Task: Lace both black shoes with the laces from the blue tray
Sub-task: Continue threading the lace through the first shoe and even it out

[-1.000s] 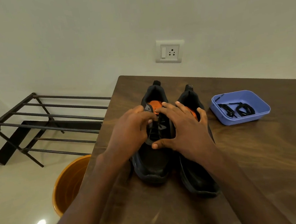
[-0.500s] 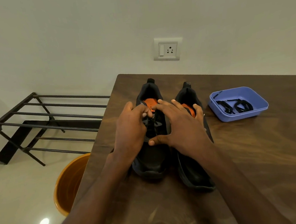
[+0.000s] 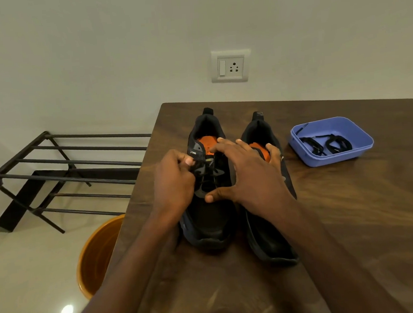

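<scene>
On the desk [image 3: 351,219] two black shoes are stood side by side, toes toward the person, presumably for easy reach. The left shoe [image 3: 211,219] is steadied by the right hand [image 3: 248,177], spread flat with fingers straight. A lace [image 3: 203,172] is pinched at its eyelets by the curled left hand [image 3: 173,180]. More laces [image 3: 331,144] are kept in the blue tray [image 3: 361,149], just beside the right shoe [image 3: 269,237].

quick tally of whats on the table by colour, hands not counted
black: 4, the left shoe, the right shoe and two bundled laces
blue: 1, the tray
total: 5, not counting the lace that the left hand pinches at the left shoe
</scene>
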Tool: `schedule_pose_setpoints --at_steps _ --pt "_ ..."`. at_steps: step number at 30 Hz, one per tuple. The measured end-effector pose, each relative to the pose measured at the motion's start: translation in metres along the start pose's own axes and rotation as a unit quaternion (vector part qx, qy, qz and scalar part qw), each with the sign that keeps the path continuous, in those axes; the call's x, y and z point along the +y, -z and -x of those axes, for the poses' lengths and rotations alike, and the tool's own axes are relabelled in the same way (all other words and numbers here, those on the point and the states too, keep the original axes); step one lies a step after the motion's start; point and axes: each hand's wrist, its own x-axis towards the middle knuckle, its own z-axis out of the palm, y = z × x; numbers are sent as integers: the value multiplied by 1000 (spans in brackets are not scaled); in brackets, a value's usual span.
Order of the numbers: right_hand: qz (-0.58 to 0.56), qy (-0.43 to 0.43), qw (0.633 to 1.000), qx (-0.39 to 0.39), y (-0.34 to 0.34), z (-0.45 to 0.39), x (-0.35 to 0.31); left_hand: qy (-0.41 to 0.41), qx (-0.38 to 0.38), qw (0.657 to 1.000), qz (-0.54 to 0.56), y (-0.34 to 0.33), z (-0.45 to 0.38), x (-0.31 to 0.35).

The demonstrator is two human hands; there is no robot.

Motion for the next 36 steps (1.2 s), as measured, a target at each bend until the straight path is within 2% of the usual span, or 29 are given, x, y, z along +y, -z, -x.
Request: schedule_pose_setpoints --at_steps 2,3,6,10,13,16,20,23,25,29,32,36 --pt "-4 0 1000 -3 0 0 1 59 -4 995 78 9 -3 2" --pt "-5 3 1000 -6 0 -1 1 62 -14 995 74 16 -4 1" --pt "-13 18 1000 6 -5 -1 2 7 -53 998 -23 33 3 3" --pt "-31 30 991 128 -14 -3 -5 -41 24 975 -217 40 15 11" --pt "-5 5 987 159 -17 -6 -18 -77 66 949 -298 40 18 16" --pt "35 -16 989 143 -22 -7 -30 -157 30 948 -274 41 16 17" --pt "55 -15 991 122 -25 -9 -35 -185 -165 949 -197 39 -3 3" --pt "42 -24 991 123 -25 -10 -33 -193 -259 934 -155 38 -12 -12" --pt "28 -13 989 147 -26 -10 -31 -195 -275 933 -125 38 -15 -15" --pt "15 7 984 178 -29 -8 -28 -257 -264 919 -140 37 -17 -17" --pt "1 18 978 207 -28 -7 -24 -248 -279 921 -114 32 -19 -20" --pt "-41 -28 958 283 -21 3 -20 -227 -278 930 -76 32 -21 -18"
